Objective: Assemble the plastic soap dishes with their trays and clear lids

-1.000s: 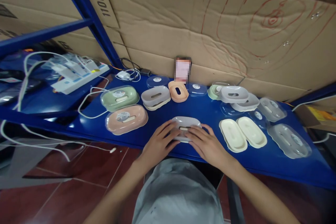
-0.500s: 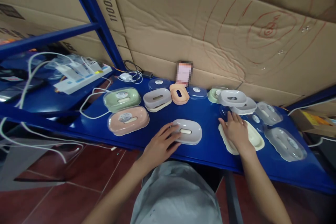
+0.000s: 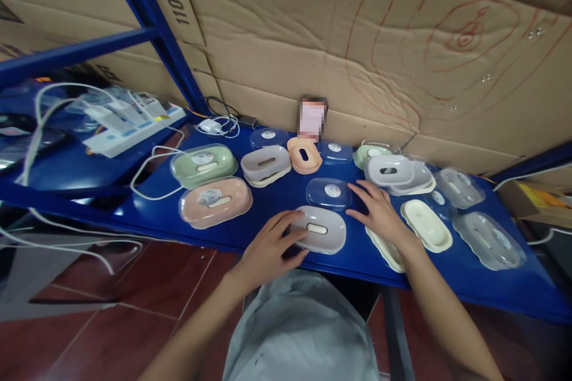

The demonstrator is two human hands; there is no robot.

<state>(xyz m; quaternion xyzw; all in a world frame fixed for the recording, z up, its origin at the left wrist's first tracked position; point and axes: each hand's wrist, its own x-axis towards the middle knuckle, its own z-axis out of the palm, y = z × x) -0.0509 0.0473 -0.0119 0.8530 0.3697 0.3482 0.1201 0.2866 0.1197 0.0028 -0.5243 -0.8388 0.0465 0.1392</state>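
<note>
At the near middle of the table lies a grey soap dish (image 3: 333, 232) with a pale insert in its slot. My left hand (image 3: 270, 244) grips its left end, fingertips over the rim and thumb at the near side. My right hand (image 3: 375, 208) holds a clear lid (image 3: 324, 193) with a round sticker by its right end, thumb and fingers at its corners. The lid is just behind the grey dish; whether it touches the table I cannot tell. A cream tray (image 3: 388, 253) lies partly hidden under my right hand, and another cream tray (image 3: 426, 226) lies beside it.
Lidded green (image 3: 201, 166) and pink (image 3: 214, 202) soap dishes stand left. Behind are a grey dish (image 3: 266, 164), an orange piece (image 3: 304, 155) and a phone (image 3: 311, 119). Stacked grey parts (image 3: 391, 169) and lidded grey dishes (image 3: 489, 241) are right. White cables (image 3: 147, 172) cross the left edge.
My right hand has moved left and away from the cream trays, bringing the clear lid from beside the stacked grey parts to behind the grey dish. My left hand stays at the dish.
</note>
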